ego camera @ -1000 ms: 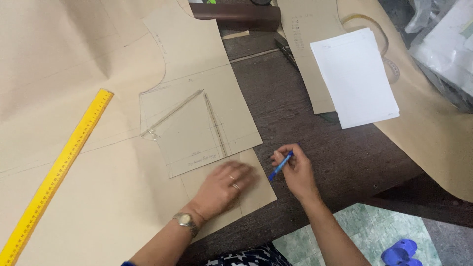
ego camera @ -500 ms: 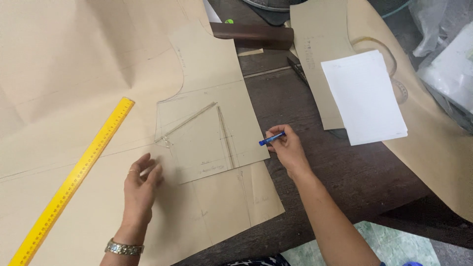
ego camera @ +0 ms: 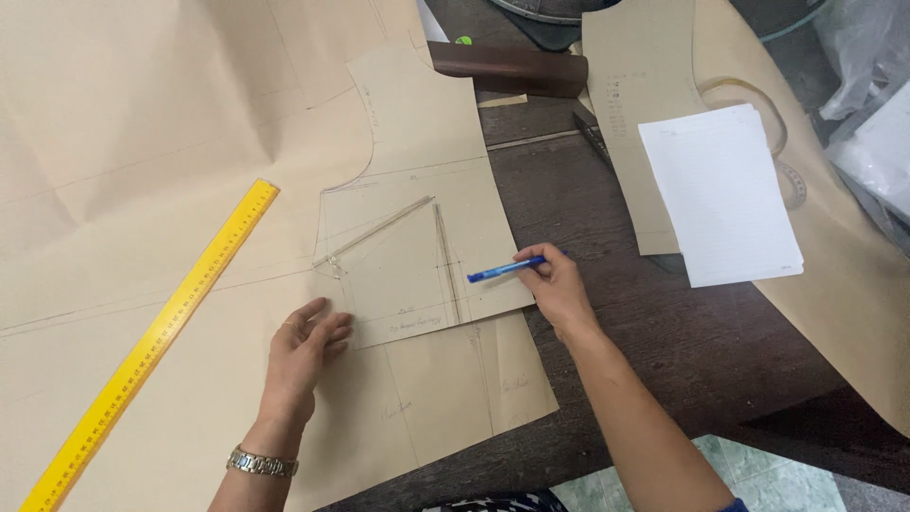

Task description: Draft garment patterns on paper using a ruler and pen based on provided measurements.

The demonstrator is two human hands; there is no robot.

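Our right hand is pinched on the blue pen, tip over the cut pattern piece. Left hand lies flat, fingers spread, at that piece's lower-left corner. With only the corner held, we reckon the piece could pivot and skew the line.

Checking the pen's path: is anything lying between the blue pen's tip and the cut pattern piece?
Nothing visible does. The blue pen, held in the right hand, already points its tip over the cut pattern piece, beside the clear set square.

Tailoring workshop: paper patterns, ruler
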